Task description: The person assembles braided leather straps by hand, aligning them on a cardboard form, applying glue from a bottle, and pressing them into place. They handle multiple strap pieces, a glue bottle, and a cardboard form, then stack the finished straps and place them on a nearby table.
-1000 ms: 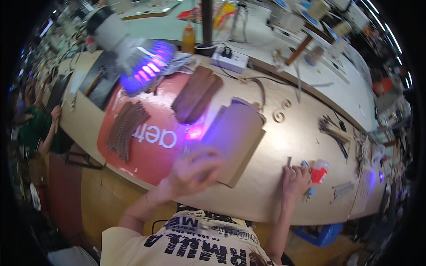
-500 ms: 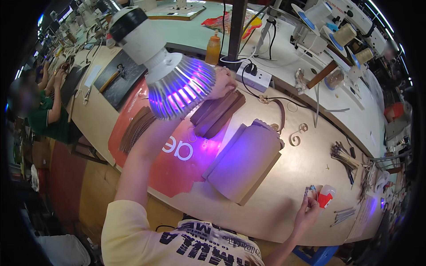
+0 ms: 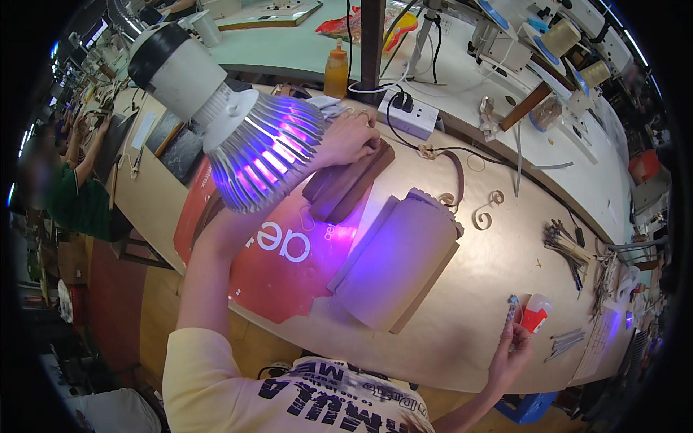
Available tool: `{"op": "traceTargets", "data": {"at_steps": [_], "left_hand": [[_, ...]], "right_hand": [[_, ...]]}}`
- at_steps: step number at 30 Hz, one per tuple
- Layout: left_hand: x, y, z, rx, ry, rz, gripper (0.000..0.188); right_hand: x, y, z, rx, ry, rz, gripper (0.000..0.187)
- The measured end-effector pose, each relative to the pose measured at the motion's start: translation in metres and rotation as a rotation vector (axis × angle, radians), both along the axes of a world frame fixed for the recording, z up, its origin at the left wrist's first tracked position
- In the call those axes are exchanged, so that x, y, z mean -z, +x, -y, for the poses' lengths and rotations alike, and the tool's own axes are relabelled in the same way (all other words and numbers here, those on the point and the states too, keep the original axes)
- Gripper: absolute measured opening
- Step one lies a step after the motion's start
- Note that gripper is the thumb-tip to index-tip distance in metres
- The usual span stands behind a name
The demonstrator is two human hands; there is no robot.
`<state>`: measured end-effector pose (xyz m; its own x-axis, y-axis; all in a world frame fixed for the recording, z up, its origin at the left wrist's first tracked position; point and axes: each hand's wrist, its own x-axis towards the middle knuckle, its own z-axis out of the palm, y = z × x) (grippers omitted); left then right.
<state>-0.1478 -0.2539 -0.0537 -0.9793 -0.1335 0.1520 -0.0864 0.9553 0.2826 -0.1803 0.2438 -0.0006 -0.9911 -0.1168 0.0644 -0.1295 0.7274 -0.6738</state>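
Note:
My left hand (image 3: 350, 138) reaches under the lamp, its bent fingers closed at the far end of a stack of dark brown leather pieces (image 3: 346, 189). The fingertips are partly hidden. At the right, my right hand (image 3: 511, 350) is closed round a small, slim, patterned object (image 3: 512, 309), whose kind I cannot make out. A small clear bottle with a red label (image 3: 534, 315) stands close beside that hand. Between my hands lies a pile of large tan sheets (image 3: 397, 263), its top sheet curved. A red printed sheet (image 3: 274, 281) lies under the brown stack.
A lamp with a ribbed metal head (image 3: 271, 151) hangs over my left forearm. Behind are a yellow bottle (image 3: 336, 71), a power strip (image 3: 408, 115) with cables, and thread cones (image 3: 559, 40). Curled strips (image 3: 488, 209), thin rods (image 3: 565, 343) and a tool bundle (image 3: 567, 249) lie at the right.
The view has shifted slightly, and the lamp appears farther left. My left hand stays at the brown stack. The object in my right hand has turned and now looks narrower.

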Motion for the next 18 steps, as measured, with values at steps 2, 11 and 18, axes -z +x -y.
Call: {"op": "traceTargets", "data": {"at_steps": [2, 11, 18], "left_hand": [[0.001, -0.002, 0.003, -0.013, 0.01, 0.021, 0.015], [0.002, -0.024, -0.002, 0.029, 0.082, -0.07, 0.012], [0.003, -0.039, -0.015, 0.16, -0.172, 0.108, 0.013]], "right_hand": [[-0.001, 0.0, 0.0, -0.016, 0.003, -0.01, 0.021], [-0.003, 0.005, -0.005, -0.009, 0.025, -0.003, 0.021], [-0.002, 0.008, -0.014, 0.013, 0.039, 0.012, 0.023]]}}
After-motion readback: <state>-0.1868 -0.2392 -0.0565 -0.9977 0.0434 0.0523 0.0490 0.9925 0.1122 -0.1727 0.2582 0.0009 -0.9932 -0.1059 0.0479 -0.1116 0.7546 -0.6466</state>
